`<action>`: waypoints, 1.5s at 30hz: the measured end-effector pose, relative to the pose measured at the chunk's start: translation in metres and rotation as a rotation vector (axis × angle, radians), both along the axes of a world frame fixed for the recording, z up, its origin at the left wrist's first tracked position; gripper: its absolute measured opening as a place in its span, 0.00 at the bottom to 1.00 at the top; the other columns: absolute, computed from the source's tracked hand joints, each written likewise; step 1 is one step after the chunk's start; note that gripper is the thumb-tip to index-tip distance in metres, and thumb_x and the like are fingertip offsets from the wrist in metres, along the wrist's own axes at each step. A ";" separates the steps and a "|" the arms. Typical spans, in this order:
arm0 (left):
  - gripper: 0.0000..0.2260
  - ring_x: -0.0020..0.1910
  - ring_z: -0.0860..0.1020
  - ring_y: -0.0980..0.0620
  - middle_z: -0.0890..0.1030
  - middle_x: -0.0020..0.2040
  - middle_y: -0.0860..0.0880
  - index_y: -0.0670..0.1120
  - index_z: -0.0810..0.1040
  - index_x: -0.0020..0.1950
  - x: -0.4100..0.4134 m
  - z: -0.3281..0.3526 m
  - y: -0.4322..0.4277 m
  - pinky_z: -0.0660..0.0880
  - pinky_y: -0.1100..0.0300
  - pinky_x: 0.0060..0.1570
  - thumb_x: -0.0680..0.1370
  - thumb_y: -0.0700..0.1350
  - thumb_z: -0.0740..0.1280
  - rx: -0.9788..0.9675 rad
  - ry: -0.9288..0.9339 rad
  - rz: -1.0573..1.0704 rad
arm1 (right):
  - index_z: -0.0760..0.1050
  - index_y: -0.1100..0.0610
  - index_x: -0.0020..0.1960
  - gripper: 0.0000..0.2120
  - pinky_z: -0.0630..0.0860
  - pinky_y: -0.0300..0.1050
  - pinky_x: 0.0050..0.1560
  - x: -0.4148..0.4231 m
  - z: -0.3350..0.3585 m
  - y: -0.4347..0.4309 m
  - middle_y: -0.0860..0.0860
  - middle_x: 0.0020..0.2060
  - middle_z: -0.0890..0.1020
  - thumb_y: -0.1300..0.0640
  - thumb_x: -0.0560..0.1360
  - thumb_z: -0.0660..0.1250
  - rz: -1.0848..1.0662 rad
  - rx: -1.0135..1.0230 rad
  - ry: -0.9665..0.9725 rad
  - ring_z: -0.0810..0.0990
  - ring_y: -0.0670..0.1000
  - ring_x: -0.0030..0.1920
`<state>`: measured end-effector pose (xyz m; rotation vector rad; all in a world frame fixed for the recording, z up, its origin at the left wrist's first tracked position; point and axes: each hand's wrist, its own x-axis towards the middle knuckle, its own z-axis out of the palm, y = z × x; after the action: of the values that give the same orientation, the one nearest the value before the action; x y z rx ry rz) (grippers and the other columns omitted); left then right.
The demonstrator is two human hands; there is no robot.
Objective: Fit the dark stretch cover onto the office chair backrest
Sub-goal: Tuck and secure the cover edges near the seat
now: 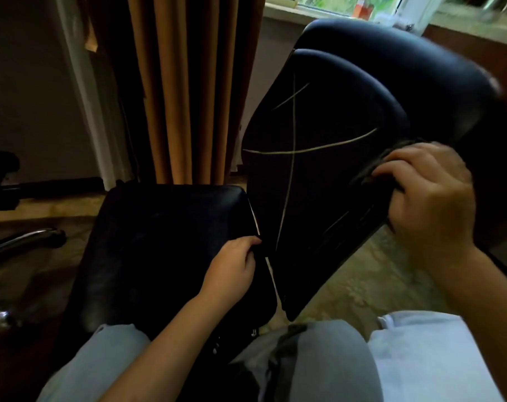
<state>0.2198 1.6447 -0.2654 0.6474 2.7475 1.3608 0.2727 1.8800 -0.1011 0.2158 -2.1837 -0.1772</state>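
The dark stretch cover (pixel 319 175), marked with thin pale crossing lines, is drawn over most of the office chair backrest (pixel 420 71), whose glossy black top still shows above it. My left hand (pixel 234 268) pinches the cover's lower left edge where the backrest meets the seat (pixel 159 242). My right hand (pixel 429 192) grips the bunched cover edge on the backrest's right side, fingers curled around the fabric. The chair leans tilted in front of my knees.
A brown curtain (pixel 188 88) hangs behind the chair beside a white door frame (pixel 84 91). A chrome armrest (pixel 23 242) and another dark chair part (pixel 0 169) lie at left. A windowsill (pixel 362 13) runs along the top right. Patterned floor (pixel 362 274) shows below.
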 end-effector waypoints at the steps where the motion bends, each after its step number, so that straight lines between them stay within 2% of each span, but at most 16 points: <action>1: 0.15 0.65 0.71 0.56 0.76 0.64 0.52 0.50 0.73 0.67 0.001 -0.002 0.002 0.63 0.70 0.58 0.81 0.41 0.59 -0.004 -0.004 -0.001 | 0.81 0.64 0.43 0.09 0.70 0.54 0.59 0.000 0.000 -0.001 0.59 0.45 0.82 0.73 0.71 0.63 -0.021 0.000 0.030 0.78 0.63 0.50; 5: 0.15 0.64 0.71 0.55 0.76 0.64 0.51 0.50 0.74 0.67 0.002 -0.010 0.006 0.64 0.69 0.59 0.81 0.42 0.59 0.002 -0.016 0.012 | 0.80 0.64 0.41 0.09 0.70 0.52 0.52 -0.005 -0.047 -0.025 0.60 0.42 0.80 0.72 0.70 0.62 -0.025 0.062 -0.040 0.77 0.62 0.46; 10: 0.16 0.63 0.72 0.55 0.76 0.64 0.51 0.50 0.73 0.67 0.007 -0.020 0.002 0.64 0.70 0.57 0.80 0.42 0.60 -0.024 -0.018 0.027 | 0.76 0.62 0.34 0.14 0.74 0.51 0.46 -0.012 -0.149 -0.057 0.58 0.34 0.78 0.69 0.76 0.61 0.206 0.112 -0.190 0.77 0.58 0.37; 13: 0.15 0.62 0.74 0.54 0.77 0.63 0.50 0.50 0.74 0.67 0.009 -0.036 -0.007 0.64 0.70 0.56 0.80 0.42 0.60 -0.037 -0.056 0.046 | 0.78 0.61 0.34 0.18 0.73 0.51 0.52 -0.009 -0.216 -0.056 0.57 0.34 0.79 0.67 0.78 0.55 0.215 0.275 -0.352 0.76 0.58 0.40; 14: 0.15 0.61 0.74 0.54 0.77 0.63 0.50 0.50 0.74 0.67 0.010 -0.041 -0.011 0.65 0.70 0.55 0.80 0.42 0.61 -0.041 -0.075 0.054 | 0.81 0.61 0.36 0.16 0.71 0.51 0.57 -0.004 -0.238 -0.052 0.57 0.36 0.81 0.65 0.77 0.58 0.168 0.376 -0.463 0.78 0.58 0.43; 16: 0.15 0.61 0.74 0.54 0.76 0.63 0.50 0.51 0.73 0.67 0.010 -0.048 -0.016 0.66 0.69 0.55 0.81 0.43 0.60 -0.058 -0.102 0.068 | 0.84 0.60 0.40 0.07 0.67 0.49 0.64 0.001 -0.261 -0.043 0.56 0.42 0.84 0.58 0.64 0.74 0.077 0.532 -0.644 0.81 0.56 0.49; 18: 0.15 0.62 0.73 0.55 0.76 0.63 0.51 0.51 0.72 0.68 0.008 -0.051 -0.016 0.66 0.68 0.55 0.81 0.44 0.60 -0.063 -0.108 0.074 | 0.85 0.59 0.41 0.18 0.65 0.49 0.65 -0.004 -0.269 -0.035 0.55 0.44 0.84 0.56 0.53 0.81 0.064 0.613 -0.740 0.82 0.55 0.50; 20: 0.16 0.63 0.72 0.55 0.75 0.64 0.51 0.51 0.72 0.68 0.006 -0.050 -0.011 0.66 0.68 0.56 0.81 0.44 0.60 -0.051 -0.119 0.071 | 0.85 0.57 0.39 0.15 0.65 0.48 0.64 -0.006 -0.259 -0.035 0.53 0.41 0.84 0.57 0.54 0.81 0.123 0.631 -0.719 0.82 0.54 0.48; 23: 0.16 0.63 0.72 0.56 0.75 0.64 0.51 0.51 0.72 0.69 0.006 -0.046 -0.001 0.64 0.70 0.56 0.81 0.44 0.60 -0.038 -0.129 0.044 | 0.83 0.57 0.39 0.03 0.66 0.47 0.64 0.002 -0.248 -0.029 0.53 0.42 0.84 0.62 0.66 0.73 0.317 0.524 -0.598 0.82 0.54 0.47; 26: 0.16 0.63 0.72 0.57 0.76 0.64 0.52 0.50 0.72 0.68 0.007 -0.038 0.008 0.64 0.71 0.58 0.81 0.43 0.61 -0.002 -0.086 0.005 | 0.82 0.61 0.46 0.11 0.70 0.50 0.61 0.012 -0.216 -0.022 0.57 0.47 0.83 0.66 0.78 0.61 0.425 0.292 -0.407 0.80 0.57 0.50; 28: 0.15 0.62 0.73 0.58 0.77 0.62 0.53 0.50 0.73 0.67 0.006 -0.028 0.014 0.68 0.67 0.59 0.80 0.43 0.61 0.036 -0.046 -0.003 | 0.79 0.62 0.53 0.12 0.70 0.49 0.60 0.017 -0.171 -0.022 0.59 0.50 0.83 0.65 0.80 0.57 0.378 0.139 -0.214 0.77 0.57 0.53; 31: 0.14 0.60 0.74 0.58 0.77 0.60 0.54 0.50 0.74 0.66 0.008 -0.008 0.025 0.72 0.62 0.60 0.80 0.42 0.62 0.119 -0.005 -0.014 | 0.79 0.63 0.58 0.11 0.67 0.44 0.64 0.018 -0.101 -0.017 0.62 0.51 0.82 0.67 0.79 0.61 0.194 -0.029 0.066 0.76 0.58 0.55; 34: 0.14 0.59 0.74 0.61 0.78 0.59 0.55 0.49 0.75 0.65 0.013 0.012 0.035 0.72 0.66 0.58 0.80 0.42 0.63 0.176 0.055 -0.029 | 0.77 0.68 0.58 0.12 0.67 0.41 0.64 0.012 -0.058 -0.017 0.64 0.54 0.79 0.69 0.75 0.65 0.054 -0.175 0.246 0.75 0.58 0.56; 37: 0.11 0.54 0.75 0.62 0.79 0.54 0.56 0.48 0.78 0.61 0.014 0.029 0.040 0.72 0.70 0.54 0.79 0.41 0.64 0.226 0.129 -0.042 | 0.79 0.64 0.58 0.14 0.71 0.43 0.59 0.004 -0.070 -0.029 0.62 0.53 0.80 0.70 0.73 0.67 0.007 -0.268 0.236 0.75 0.56 0.54; 41: 0.06 0.47 0.76 0.61 0.79 0.47 0.54 0.46 0.79 0.54 0.010 0.044 0.041 0.73 0.69 0.47 0.79 0.42 0.64 0.190 0.186 -0.054 | 0.82 0.60 0.54 0.11 0.77 0.45 0.52 0.004 -0.128 -0.049 0.56 0.51 0.82 0.67 0.72 0.72 0.043 -0.237 0.026 0.77 0.55 0.51; 45: 0.05 0.46 0.77 0.60 0.79 0.45 0.54 0.47 0.79 0.51 0.008 0.047 0.039 0.74 0.65 0.47 0.80 0.42 0.64 0.201 0.152 -0.044 | 0.81 0.63 0.54 0.13 0.75 0.46 0.57 0.010 -0.114 -0.042 0.59 0.51 0.81 0.69 0.70 0.70 0.100 -0.318 -0.038 0.77 0.56 0.52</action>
<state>0.2273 1.6837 -0.2188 0.8498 2.7102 1.6587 0.2826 1.8378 -0.2152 0.1484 -2.1972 0.2313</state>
